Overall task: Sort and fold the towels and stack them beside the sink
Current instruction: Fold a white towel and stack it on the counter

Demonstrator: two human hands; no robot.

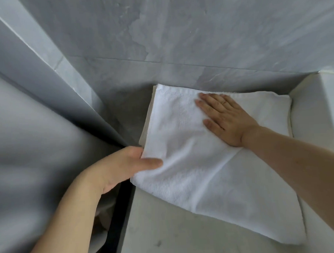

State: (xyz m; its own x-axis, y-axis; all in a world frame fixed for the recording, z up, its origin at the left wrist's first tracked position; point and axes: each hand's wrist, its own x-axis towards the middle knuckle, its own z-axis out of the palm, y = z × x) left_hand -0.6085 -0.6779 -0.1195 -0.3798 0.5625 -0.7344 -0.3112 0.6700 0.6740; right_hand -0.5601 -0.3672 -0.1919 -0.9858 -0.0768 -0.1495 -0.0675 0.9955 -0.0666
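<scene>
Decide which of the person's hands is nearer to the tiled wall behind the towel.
Right. The right hand lies flat on the white towel, fingertips close to the tiled wall. The left hand pinches the towel's near left edge, farther from that wall.

1. White towel (pixel 192 154): terry cloth, matt, with a fine looped nap that reads slightly rough; soft creases run across it, and a flatter woven band lies along its far edge.
2. Counter (pixel 167 231): grey stone-like surface, matt, smooth, with faint dark specks.
3. Wall tiles (pixel 177 30): grey marbled stone or ceramic, smooth, a dull satin sheen, with thin grout lines.
4. Ring (pixel 223 102) on the right hand (pixel 227 120): thin band, metallic-looking, with a slight shine.
5. Raised ledge (pixel 314 110) at right: pale, smooth, matt; material cannot be told.
6. Dark strip (pixel 120 214) along the counter's left edge: black, matt.
</scene>
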